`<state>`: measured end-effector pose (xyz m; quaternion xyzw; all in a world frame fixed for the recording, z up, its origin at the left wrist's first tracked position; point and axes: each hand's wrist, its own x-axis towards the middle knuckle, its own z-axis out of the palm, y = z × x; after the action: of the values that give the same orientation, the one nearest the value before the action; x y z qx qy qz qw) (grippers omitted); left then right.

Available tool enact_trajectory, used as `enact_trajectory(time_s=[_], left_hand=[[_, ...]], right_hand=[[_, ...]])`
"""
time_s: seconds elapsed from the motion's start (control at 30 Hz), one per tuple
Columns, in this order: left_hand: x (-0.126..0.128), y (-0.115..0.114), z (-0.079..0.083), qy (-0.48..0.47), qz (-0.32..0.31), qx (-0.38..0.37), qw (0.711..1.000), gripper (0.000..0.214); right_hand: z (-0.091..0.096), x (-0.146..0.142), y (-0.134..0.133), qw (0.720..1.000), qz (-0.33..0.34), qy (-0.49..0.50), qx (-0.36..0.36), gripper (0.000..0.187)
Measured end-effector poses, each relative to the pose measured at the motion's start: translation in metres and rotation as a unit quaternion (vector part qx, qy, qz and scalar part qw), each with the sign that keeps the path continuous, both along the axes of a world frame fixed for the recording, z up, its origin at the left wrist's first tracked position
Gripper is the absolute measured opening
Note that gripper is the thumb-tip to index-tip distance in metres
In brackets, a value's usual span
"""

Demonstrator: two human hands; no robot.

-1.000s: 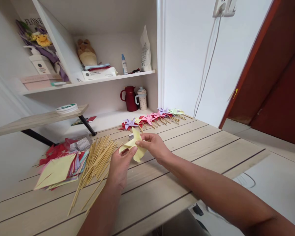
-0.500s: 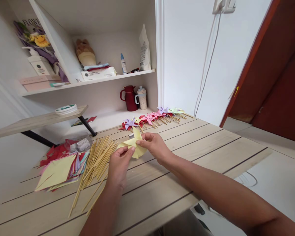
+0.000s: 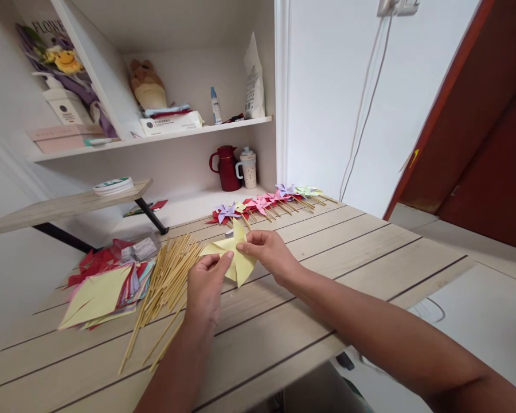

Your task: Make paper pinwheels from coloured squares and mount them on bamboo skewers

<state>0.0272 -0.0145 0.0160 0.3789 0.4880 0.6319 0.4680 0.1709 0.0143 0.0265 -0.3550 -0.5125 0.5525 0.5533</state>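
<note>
Between my hands, above the slatted table (image 3: 279,344), is a yellow paper pinwheel (image 3: 241,265) with folded blades. My left hand (image 3: 208,281) pinches its left side near the centre, thumb on top. From the right, my right hand (image 3: 269,252) grips it close to the middle between thumb and fingers. My fingers partly cover the pinwheel's centre. Left of my left hand lies a loose heap of thin wooden sticks (image 3: 169,281). Beyond that is a stack of coloured paper squares (image 3: 97,292), a yellow one on top with slits cut in it.
Finished-looking pinwheels on sticks (image 3: 262,203) lie in a row along the table's back. Behind them stand a dark red jug (image 3: 230,169) and a lidded cup (image 3: 248,169). A small raised shelf (image 3: 69,203) with black legs stands at the left, near red material (image 3: 97,258).
The pinwheel's lower blade now shows wider and reaches further down. My left hand has shifted slightly left; both hands still hold the paper. The camera view has moved a little.
</note>
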Motion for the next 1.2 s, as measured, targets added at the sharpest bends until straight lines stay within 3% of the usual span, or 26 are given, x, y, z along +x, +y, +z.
enact_trajectory(time_s=[0.13,0.5,0.6,0.7,0.87,0.97,1.2], left_hand=[[-0.001,0.0,0.002,-0.022,0.012,-0.001,1.0,0.04],[-0.016,0.004,0.002,-0.103,0.028,0.027,0.994,0.04],[-0.019,0.006,0.003,-0.133,0.029,0.043,0.99,0.04],[-0.021,0.006,0.005,-0.151,0.021,0.053,0.987,0.039],[-0.022,0.005,0.008,-0.165,0.009,0.051,0.985,0.039],[-0.021,0.004,0.008,-0.164,0.007,0.05,0.985,0.039],[-0.016,0.001,0.007,-0.127,-0.003,0.058,0.99,0.038]], right_hand=[[-0.003,0.002,0.0,0.999,0.03,0.006,0.033,0.034],[-0.013,0.01,0.005,0.982,0.005,-0.078,0.17,0.044],[-0.017,0.009,0.007,0.956,-0.049,-0.134,0.256,0.039],[-0.018,0.007,0.003,0.905,-0.113,-0.207,0.354,0.033],[-0.017,0.003,-0.008,0.85,-0.126,-0.246,0.448,0.042],[-0.018,0.002,-0.01,0.839,-0.126,-0.247,0.469,0.037],[-0.016,0.003,-0.011,0.842,-0.159,-0.228,0.462,0.01]])
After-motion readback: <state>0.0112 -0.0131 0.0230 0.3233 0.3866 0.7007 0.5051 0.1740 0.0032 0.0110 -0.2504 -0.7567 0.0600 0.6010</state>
